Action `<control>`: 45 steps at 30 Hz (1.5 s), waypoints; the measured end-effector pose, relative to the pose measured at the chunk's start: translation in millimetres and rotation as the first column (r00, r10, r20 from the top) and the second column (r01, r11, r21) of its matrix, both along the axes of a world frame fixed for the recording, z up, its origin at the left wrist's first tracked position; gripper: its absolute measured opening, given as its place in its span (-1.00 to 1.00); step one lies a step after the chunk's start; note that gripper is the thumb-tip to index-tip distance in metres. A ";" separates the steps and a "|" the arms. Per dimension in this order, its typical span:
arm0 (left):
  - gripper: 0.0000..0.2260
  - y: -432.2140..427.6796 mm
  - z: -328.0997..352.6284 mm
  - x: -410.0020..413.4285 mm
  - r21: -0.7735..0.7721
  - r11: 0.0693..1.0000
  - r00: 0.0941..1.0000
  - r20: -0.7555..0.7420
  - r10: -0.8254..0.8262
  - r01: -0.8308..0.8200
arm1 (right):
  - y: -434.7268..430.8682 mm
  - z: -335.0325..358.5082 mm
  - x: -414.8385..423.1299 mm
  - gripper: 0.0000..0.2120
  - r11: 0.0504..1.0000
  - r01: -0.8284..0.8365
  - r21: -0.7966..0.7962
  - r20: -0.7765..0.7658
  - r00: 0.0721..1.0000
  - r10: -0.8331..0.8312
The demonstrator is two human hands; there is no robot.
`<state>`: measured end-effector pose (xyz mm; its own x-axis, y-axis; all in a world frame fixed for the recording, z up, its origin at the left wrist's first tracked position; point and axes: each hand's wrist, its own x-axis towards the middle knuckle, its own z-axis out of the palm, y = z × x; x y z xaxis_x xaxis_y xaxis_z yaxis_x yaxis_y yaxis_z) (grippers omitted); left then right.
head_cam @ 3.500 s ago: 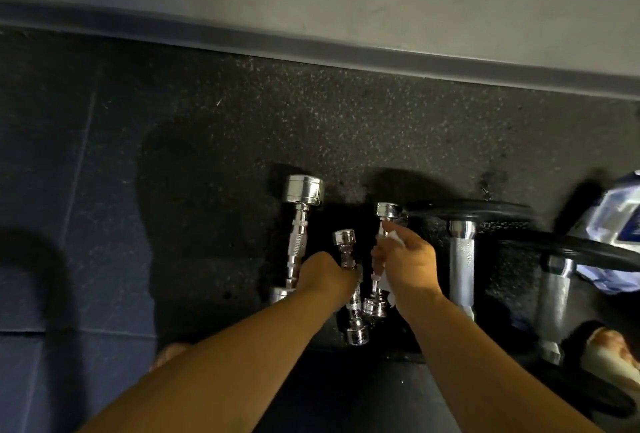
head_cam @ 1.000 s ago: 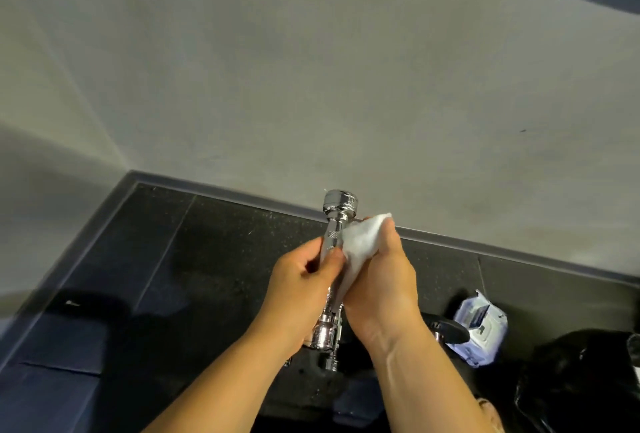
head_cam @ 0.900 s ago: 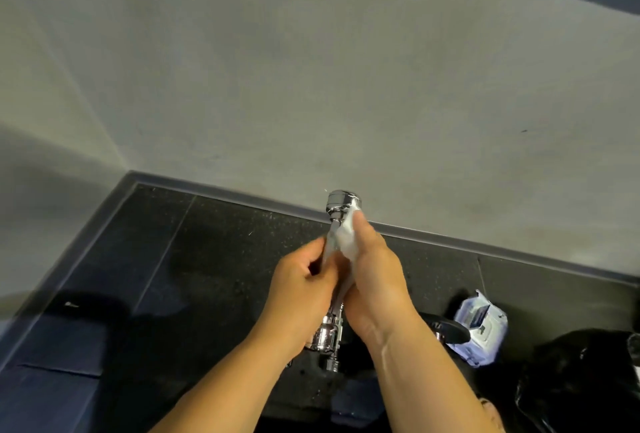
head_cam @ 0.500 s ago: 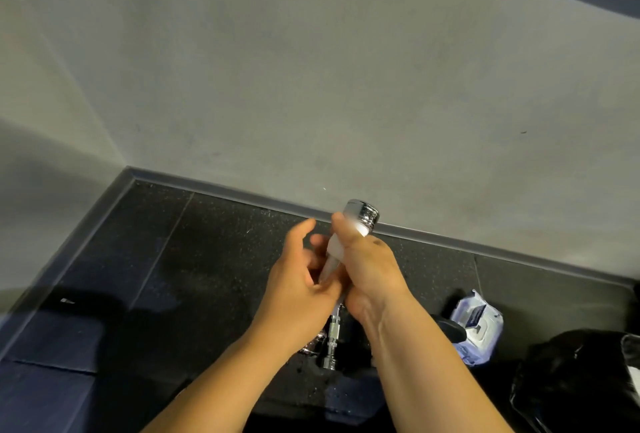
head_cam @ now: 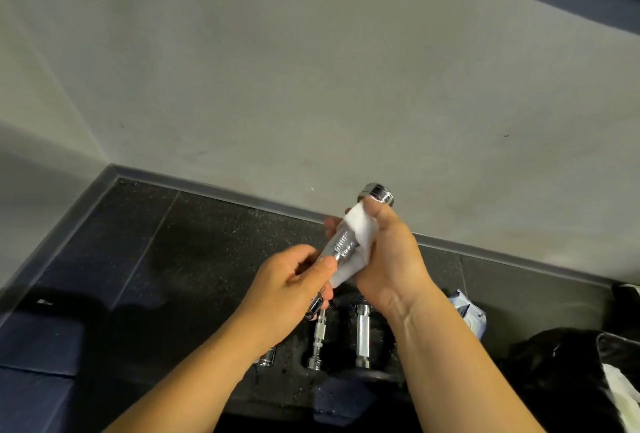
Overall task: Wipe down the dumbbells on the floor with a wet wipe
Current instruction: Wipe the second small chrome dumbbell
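Tilting further right than a second ago, the dumbbell [head_cam: 343, 246] stays raised above the floor's [head_cam: 207, 259] far edge, left hand [head_cam: 287, 290] gripping its lower end, right hand [head_cam: 389, 259] clasping the wipe [head_cam: 360, 229] round the handle: shaft wiping underway, other dumbbells [head_cam: 362, 328] pending.

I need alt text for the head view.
The left hand grips a raised chrome dumbbell by its lower end while the right hand wraps a white wet wipe around its handle. Other dumbbells lie on the black floor below.
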<state>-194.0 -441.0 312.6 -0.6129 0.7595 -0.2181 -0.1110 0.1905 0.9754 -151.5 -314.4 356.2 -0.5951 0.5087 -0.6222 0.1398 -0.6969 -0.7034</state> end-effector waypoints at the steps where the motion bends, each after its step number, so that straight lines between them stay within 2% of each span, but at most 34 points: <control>1: -0.82 0.7 -0.7 0.3 0.007 1.000 1.000 -0.013 0.017 -0.017 | 0.8 1.7 1.5 -0.71 1.000 -0.021 0.003 0.007 1.000 0.021; 5: -0.79 1.8 -1.8 -0.2 0.013 0.999 0.998 -0.051 0.035 -0.035 | 4.2 4.5 2.1 -0.65 1.000 -0.013 -0.003 0.023 1.000 0.014; 7: -0.79 2.1 -1.0 -0.8 0.016 0.999 0.998 -0.053 0.039 -0.038 | 2.2 6.2 1.7 -0.67 1.000 -0.013 0.019 0.107 0.994 0.011; 10: -0.82 3.2 -1.2 -1.0 0.022 0.999 0.998 -0.038 0.050 -0.049 | -1.1 8.7 7.7 -0.61 0.978 -0.146 0.148 0.280 0.955 0.100; 11: -0.82 3.8 -1.5 -0.9 0.022 0.998 0.998 -0.031 0.055 -0.054 | -0.1 10.2 10.7 -0.64 0.968 -0.152 0.199 0.309 0.947 0.085; 13: -0.82 5.0 -2.3 0.1 0.019 0.997 0.998 -0.006 0.070 -0.070 | 2.2 14.9 16.9 -0.73 0.961 -0.079 0.265 0.266 0.964 0.006; 15: -0.82 6.4 -3.7 1.2 0.008 0.996 0.996 0.022 0.087 -0.087 | 1.4 21.7 19.5 -0.76 0.973 0.023 0.230 0.159 0.985 -0.061; 17: -0.83 8.2 -4.5 2.8 -0.007 0.995 0.995 0.030 0.097 -0.097 | -3.2 29.4 19.1 -0.79 0.986 0.032 0.164 0.015 0.999 -0.035; 19: -0.84 10.0 -5.1 4.3 -0.005 0.994 0.994 0.032 0.109 -0.109 | -7.6 35.9 17.1 -0.82 0.988 -0.025 0.150 -0.088 0.995 0.039; 21: -0.87 11.0 -4.7 5.5 0.005 0.993 0.992 0.046 0.115 -0.115 | -8.4 34.0 16.6 -0.87 0.967 -0.088 0.239 -0.067 0.992 0.107; 24: -0.90 10.5 -3.4 6.4 0.022 0.995 0.994 0.052 0.099 -0.100 | -1.7 15.2 17.7 -0.91 0.862 -0.100 0.497 0.130 0.991 0.040; 26: -0.88 10.2 -4.5 5.8 0.025 0.993 0.992 0.059 0.109 -0.111 | 2.5 1.3 19.5 -0.86 0.790 -0.112 0.603 0.223 0.974 -0.033; 30: -0.85 9.4 -4.8 4.4 0.045 0.992 0.993 0.043 0.113 -0.115 | 3.4 -12.7 19.8 -0.68 0.708 -0.133 0.693 0.318 0.938 -0.135; 34: -0.86 9.6 -4.8 4.3 0.057 0.990 0.992 0.009 0.128 -0.128 | 0.5 -15.8 16.6 -0.25 0.632 -0.201 0.748 0.465 0.838 -0.285; 35: -0.87 10.0 -5.1 4.4 0.053 0.990 0.991 -0.014 0.133 -0.133 | 0.5 -17.3 15.8 -0.24 0.629 -0.202 0.751 0.476 0.825 -0.304; 37: -0.88 11.2 -6.5 4.6 0.042 0.989 0.987 -0.069 0.142 -0.139 | -0.9 -17.4 12.9 -0.37 0.698 -0.157 0.698 0.450 0.855 -0.257; 41: -0.91 12.7 -9.5 7.3 0.029 0.992 0.976 -0.174 0.130 -0.127 | -7.1 -13.4 1.2 -0.63 0.932 0.013 0.361 0.273 0.955 -0.119; 43: -0.87 13.6 -9.4 11.1 0.044 0.995 0.975 -0.201 0.099 -0.092 | -7.0 -9.9 -4.6 -0.67 0.969 0.060 0.238 0.238 0.964 -0.118; 45: -0.86 14.9 -9.0 13.1 0.052 0.996 0.973 -0.219 0.077 -0.067 | -4.5 -8.4 -6.9 -0.69 0.977 0.096 0.188 0.217 0.966 -0.137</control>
